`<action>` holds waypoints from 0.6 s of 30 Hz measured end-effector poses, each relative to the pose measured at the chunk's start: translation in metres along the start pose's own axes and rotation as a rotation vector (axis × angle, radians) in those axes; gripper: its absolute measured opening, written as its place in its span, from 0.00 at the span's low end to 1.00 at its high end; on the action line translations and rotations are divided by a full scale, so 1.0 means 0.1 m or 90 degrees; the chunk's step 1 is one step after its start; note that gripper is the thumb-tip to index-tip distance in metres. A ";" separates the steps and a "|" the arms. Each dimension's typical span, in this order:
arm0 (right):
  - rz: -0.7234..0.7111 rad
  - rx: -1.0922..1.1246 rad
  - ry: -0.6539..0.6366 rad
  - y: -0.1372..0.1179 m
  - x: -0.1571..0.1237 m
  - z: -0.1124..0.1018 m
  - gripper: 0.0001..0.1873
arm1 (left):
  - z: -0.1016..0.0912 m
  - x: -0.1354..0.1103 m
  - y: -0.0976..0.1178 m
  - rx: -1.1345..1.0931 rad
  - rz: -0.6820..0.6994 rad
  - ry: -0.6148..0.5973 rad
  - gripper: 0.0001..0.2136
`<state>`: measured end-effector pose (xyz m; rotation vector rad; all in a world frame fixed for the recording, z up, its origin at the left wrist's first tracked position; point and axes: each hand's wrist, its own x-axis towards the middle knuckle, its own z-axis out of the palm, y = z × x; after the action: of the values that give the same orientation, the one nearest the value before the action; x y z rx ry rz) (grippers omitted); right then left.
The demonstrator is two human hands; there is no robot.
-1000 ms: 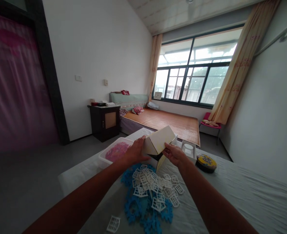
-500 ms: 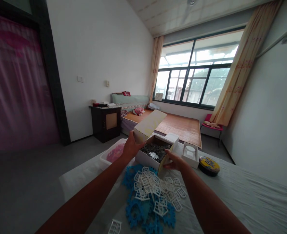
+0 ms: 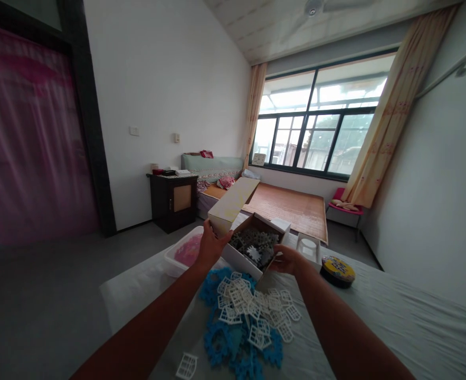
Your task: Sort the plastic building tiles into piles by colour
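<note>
My left hand (image 3: 214, 244) grips the near end of a long cream cardboard box lid (image 3: 233, 203), held tilted up above the table. Just right of it is an open white cardboard box (image 3: 243, 263) filled with dark grey toothed plastic pieces (image 3: 258, 240), one light grey piece on top. My right hand (image 3: 286, 258) is closed on the right side of this box; its fingertips are partly hidden. Below the hands lie blue toothed plastic pieces (image 3: 219, 343) with a heap of white lattice window-shaped pieces (image 3: 238, 298) over them.
A clear tub (image 3: 173, 259) with pink pieces stands left of the box. On the right are a small white box (image 3: 310, 248) and a round black-and-yellow tin (image 3: 338, 272). One white lattice piece (image 3: 187, 366) lies at the table's (image 3: 395, 311) front. Behind is a bed (image 3: 296, 203).
The lid has moved left and slightly down with my left hand. The white box now sits more tilted, showing more grey pieces. My right hand has shifted slightly right along its side.
</note>
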<state>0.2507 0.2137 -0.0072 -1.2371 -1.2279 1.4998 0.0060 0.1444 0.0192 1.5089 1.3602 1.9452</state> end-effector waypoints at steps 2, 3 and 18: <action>0.026 0.010 -0.011 0.01 -0.05 -0.03 0.09 | 0.00 -0.02 -0.01 -0.011 0.009 0.002 0.29; 0.041 0.015 -0.015 0.02 -0.08 -0.04 0.09 | 0.00 -0.04 -0.02 -0.007 0.012 0.001 0.29; -0.274 -0.074 0.043 -0.34 -0.59 -0.19 0.59 | -0.37 0.25 0.04 0.180 0.023 0.150 0.31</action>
<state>0.2801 0.1665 0.0361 -1.0045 -1.4435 1.0780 -0.0347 0.1426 0.0369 1.4647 1.7842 2.0764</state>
